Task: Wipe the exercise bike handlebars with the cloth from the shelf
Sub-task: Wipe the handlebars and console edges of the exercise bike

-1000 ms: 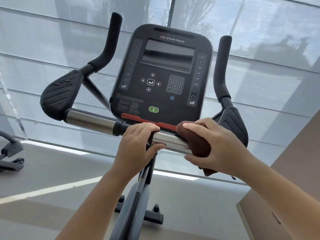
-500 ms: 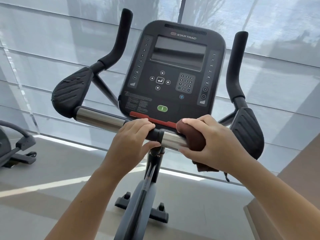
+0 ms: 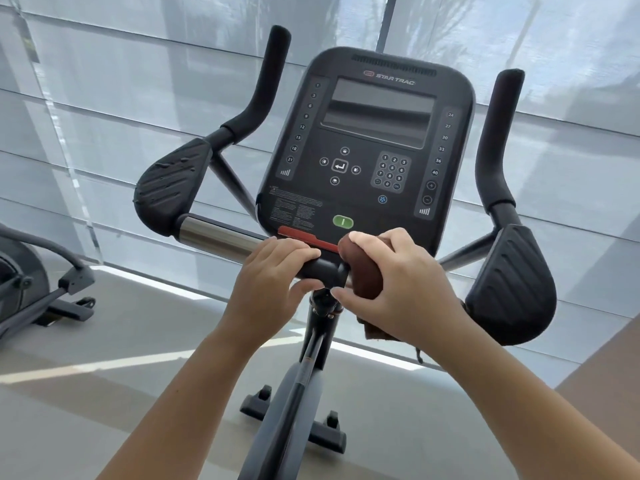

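The exercise bike's handlebar (image 3: 214, 235) is a chrome crossbar with a black centre clamp, black elbow pads and two upright black grips. My left hand (image 3: 266, 282) curls over the bar just left of the clamp. My right hand (image 3: 398, 285) presses a dark brown cloth (image 3: 363, 271) around the bar right of the clamp, and the cloth covers the chrome there. A corner of the cloth hangs below my right wrist.
The black console (image 3: 367, 147) with keypad and green button stands right above the bar. Left pad (image 3: 169, 188) and right pad (image 3: 512, 285) flank my hands. Another machine (image 3: 31, 292) sits on the floor at far left. Window blinds fill the background.
My right hand slid the cloth leftward along the bar to the centre clamp, covering the chrome that showed before. My left hand stayed on the bar. The view shifted, moving the bike right in frame.
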